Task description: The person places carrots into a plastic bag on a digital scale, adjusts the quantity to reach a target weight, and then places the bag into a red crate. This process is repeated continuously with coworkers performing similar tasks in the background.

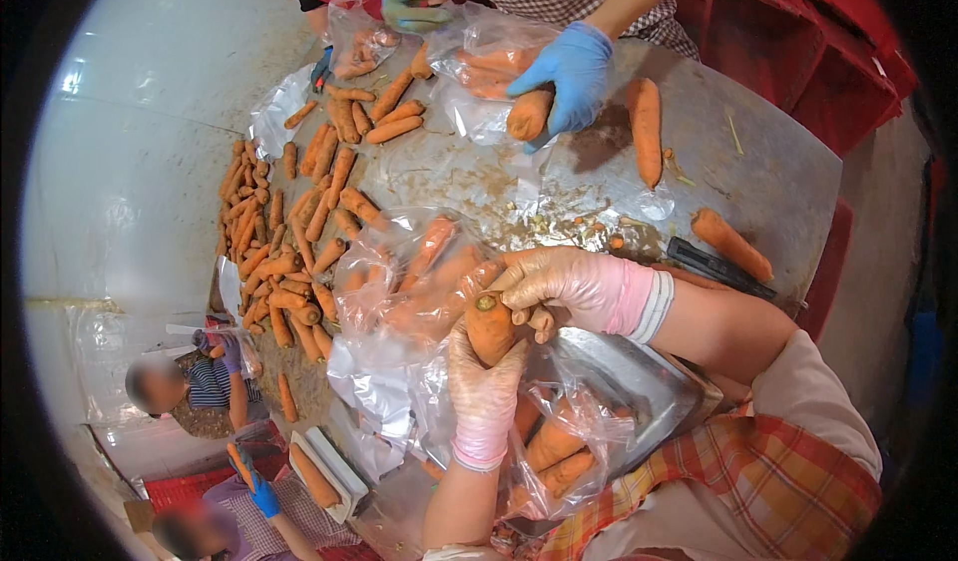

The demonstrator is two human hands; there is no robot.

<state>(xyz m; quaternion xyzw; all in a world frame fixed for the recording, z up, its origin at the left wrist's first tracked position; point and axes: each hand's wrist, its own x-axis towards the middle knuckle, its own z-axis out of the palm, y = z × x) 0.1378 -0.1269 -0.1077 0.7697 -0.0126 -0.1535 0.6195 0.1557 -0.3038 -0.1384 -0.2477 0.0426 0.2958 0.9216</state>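
Observation:
A thick carrot point(490, 333) stands crown end up in my left hand point(483, 389), whose thin glove has a pink cuff. My right hand point(554, 291), gloved the same way, has its fingertips at the carrot's crown; whether it pinches something there is hidden. Beyond both hands lies a clear plastic bag of carrots point(434, 284). Below them, near my body, another clear bag of carrots point(557, 449) rests by a metal tray or scale point(621, 370). A black-handled tool, perhaps a knife point(711, 265), lies right of my right wrist.
A large pile of carrots point(277, 261) covers the table's left side. Across the table point(733, 149), a co-worker's blue-gloved hand point(572, 74) holds a carrot beside a bag. Other people work at the lower left, near a white scale point(329, 471). Red crates point(793, 44) stand at the upper right.

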